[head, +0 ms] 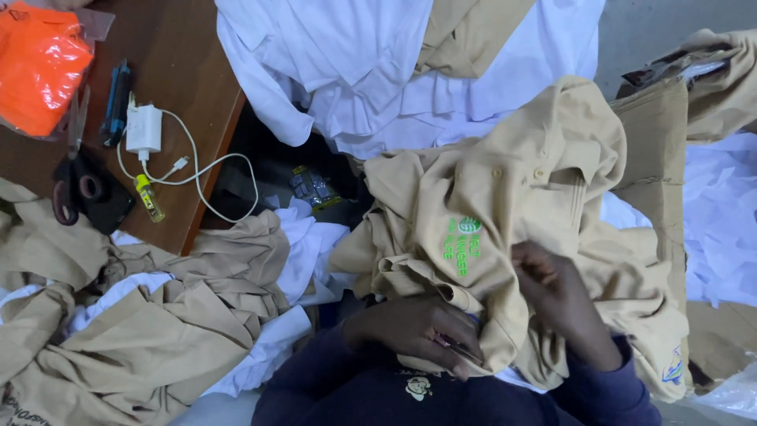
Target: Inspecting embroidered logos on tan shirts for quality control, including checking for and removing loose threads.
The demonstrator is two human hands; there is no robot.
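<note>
A beige polo shirt (505, 205) with green embroidered lettering on the chest lies bunched in my lap. My left hand (418, 327) grips its lower folded edge, and a small dark metal tool shows between the fingers. My right hand (556, 292) pinches the cloth just right of the lettering, fingers curled into the fabric. My dark blue sleeves show at the bottom.
A wooden table (197, 55) at upper left holds scissors (71, 170), a white charger with cable (146, 130), a small yellow lighter-like object (148, 197) and an orange bag (39, 67). White shirts (378, 71) are piled behind, more beige and white garments (150, 331) at left, white cloth (721, 221) at right.
</note>
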